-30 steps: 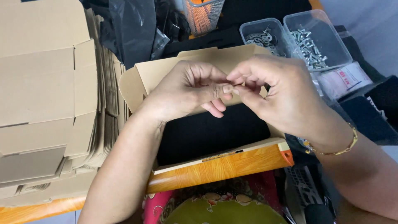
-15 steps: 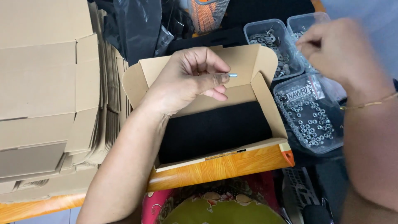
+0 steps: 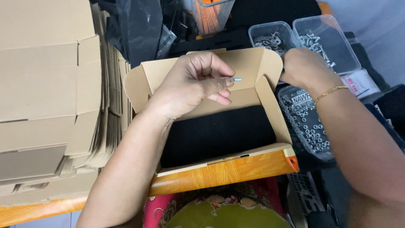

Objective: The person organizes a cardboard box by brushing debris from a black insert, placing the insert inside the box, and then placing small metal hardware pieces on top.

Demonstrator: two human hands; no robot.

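An open cardboard box, lined with a black pad, is shown at the edge of an orange wooden table. Above the box, the left hand is held with thumb and forefinger pinched on a small metal screw, whose tip projects to the right; the remaining fingers are curled loosely. The right hand is reached across the box's right wall toward the clear plastic tubs; its fingertips are hidden behind that wall, so it cannot be told whether anything is grasped. Three tubs are seen: one of washers, one of screws, and a nearer one of nuts just beside the box. A stack of flat, unfolded cardboard blanks lies to the left, and black plastic bags lie behind. As far as can be judged, the box has been erected and lined, and one fastener is in hand; no hardware is visible on the pad, so filling appears barely begun, and the flaps are not yet closed.
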